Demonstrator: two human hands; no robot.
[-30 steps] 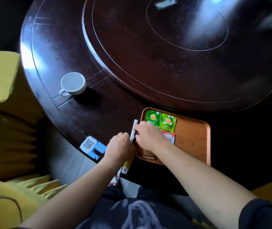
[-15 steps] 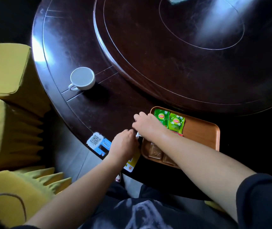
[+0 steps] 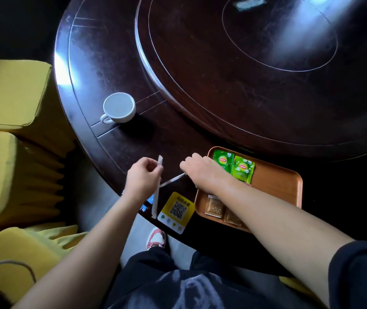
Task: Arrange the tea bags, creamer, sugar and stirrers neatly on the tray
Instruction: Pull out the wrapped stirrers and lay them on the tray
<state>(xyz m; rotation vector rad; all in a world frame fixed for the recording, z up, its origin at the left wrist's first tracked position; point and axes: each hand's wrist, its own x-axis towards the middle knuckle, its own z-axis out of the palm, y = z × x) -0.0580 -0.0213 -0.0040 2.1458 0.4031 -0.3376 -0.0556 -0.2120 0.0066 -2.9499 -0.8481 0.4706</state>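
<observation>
At frame centre, my left hand (image 3: 143,178) pinched one stirrer (image 3: 157,188); my right hand (image 3: 202,171) gripped another stirrer (image 3: 172,180) beside the tray (image 3: 276,186).

A white cup (image 3: 119,107) and yellow QR card (image 3: 176,211) sit on the dark round table (image 3: 200,108).

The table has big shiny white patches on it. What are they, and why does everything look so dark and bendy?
Head view: the patches are light glare on the polished dark table, brightest at its left rim and top right. The edges fall into deep shadow. The wide lens bows the table's rim, and the stirrer in the right hand looks smeared.
</observation>
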